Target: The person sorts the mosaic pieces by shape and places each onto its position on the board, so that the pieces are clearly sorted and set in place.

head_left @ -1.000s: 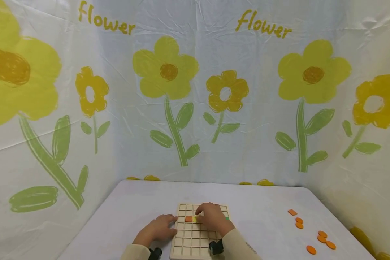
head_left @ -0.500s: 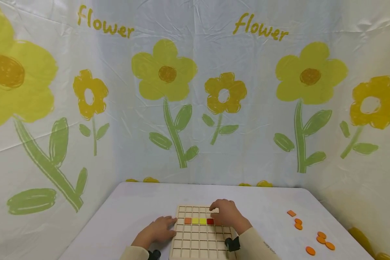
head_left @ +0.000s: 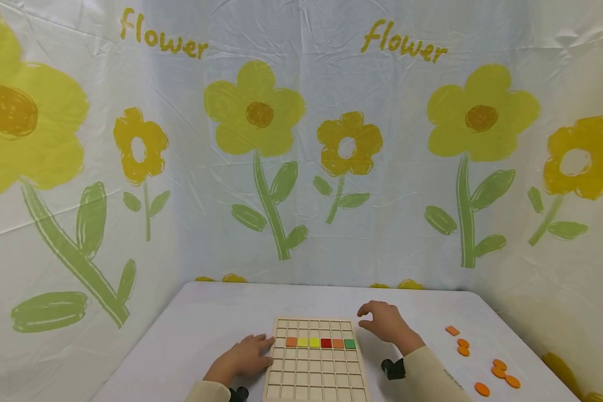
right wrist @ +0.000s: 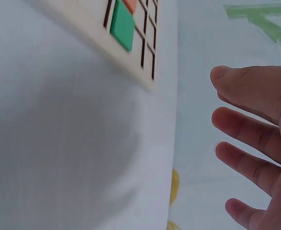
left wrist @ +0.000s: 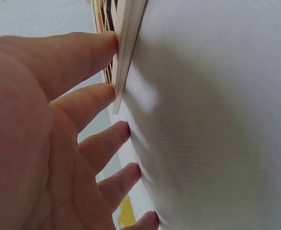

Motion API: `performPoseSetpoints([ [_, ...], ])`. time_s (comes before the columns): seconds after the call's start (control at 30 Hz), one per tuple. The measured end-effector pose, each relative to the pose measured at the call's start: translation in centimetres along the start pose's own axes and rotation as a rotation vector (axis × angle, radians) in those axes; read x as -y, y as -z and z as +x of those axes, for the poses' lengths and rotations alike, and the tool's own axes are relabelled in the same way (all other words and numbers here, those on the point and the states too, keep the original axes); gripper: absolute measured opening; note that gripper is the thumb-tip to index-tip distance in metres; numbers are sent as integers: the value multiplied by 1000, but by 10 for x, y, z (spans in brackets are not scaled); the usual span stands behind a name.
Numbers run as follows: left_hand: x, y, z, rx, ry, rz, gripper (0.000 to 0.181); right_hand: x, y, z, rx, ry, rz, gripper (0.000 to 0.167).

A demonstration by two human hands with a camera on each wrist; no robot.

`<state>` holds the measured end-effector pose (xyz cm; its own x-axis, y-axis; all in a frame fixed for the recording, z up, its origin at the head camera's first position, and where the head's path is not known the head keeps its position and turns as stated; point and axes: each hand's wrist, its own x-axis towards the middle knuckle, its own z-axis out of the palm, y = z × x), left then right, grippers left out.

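Observation:
A wooden grid board (head_left: 301,365) lies on the table, with a row of square tiles near its far end: an orange tile (head_left: 291,341), two yellow tiles, a red tile (head_left: 326,343), another orange one and a green tile (head_left: 349,344). My left hand (head_left: 243,355) rests at the board's left side; in the left wrist view its thumb and index fingertip touch the board's edge (left wrist: 126,48), the other fingertips meeting the table. Beyond the board's right edge hovers my right hand (head_left: 388,324), holding nothing, its fingers loosely bent in the right wrist view.
On the right of the white table (head_left: 221,312) lie a loose orange square tile (head_left: 452,330) and several orange discs (head_left: 499,371). A flower-printed cloth (head_left: 191,167) hangs behind the table and along both sides.
My right hand has moved rightward across the tile row and off the board, uncovering the yellow, red, orange and green tiles. The left hand has stayed at the board's left edge.

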<state>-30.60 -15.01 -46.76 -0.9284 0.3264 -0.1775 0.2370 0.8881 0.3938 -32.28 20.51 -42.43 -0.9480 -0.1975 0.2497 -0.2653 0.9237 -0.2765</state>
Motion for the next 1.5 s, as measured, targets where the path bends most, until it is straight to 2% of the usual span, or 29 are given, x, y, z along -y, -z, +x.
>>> performPoseSetpoints([
  [0.33, 0, 3, -4, -3, -24, -41, 53, -39, 18, -4, 37, -91, -10, 18],
  [0.5, 1, 2, -5, 16, -17, -68, 53, -57, 23, -10, 55, -116, -12, 19],
  [0.83, 2, -1, -7, 10, -34, -49, 53, -96, 26, -19, 70, -167, -19, 24],
  [1.13, 3, 0, -4, 9, -46, -29, 54, -115, 30, -20, 108, -277, -29, 33],
  [1.5, 3, 2, -2, 10, -40, -22, 55, -138, 38, -26, 116, -345, -24, 37],
])
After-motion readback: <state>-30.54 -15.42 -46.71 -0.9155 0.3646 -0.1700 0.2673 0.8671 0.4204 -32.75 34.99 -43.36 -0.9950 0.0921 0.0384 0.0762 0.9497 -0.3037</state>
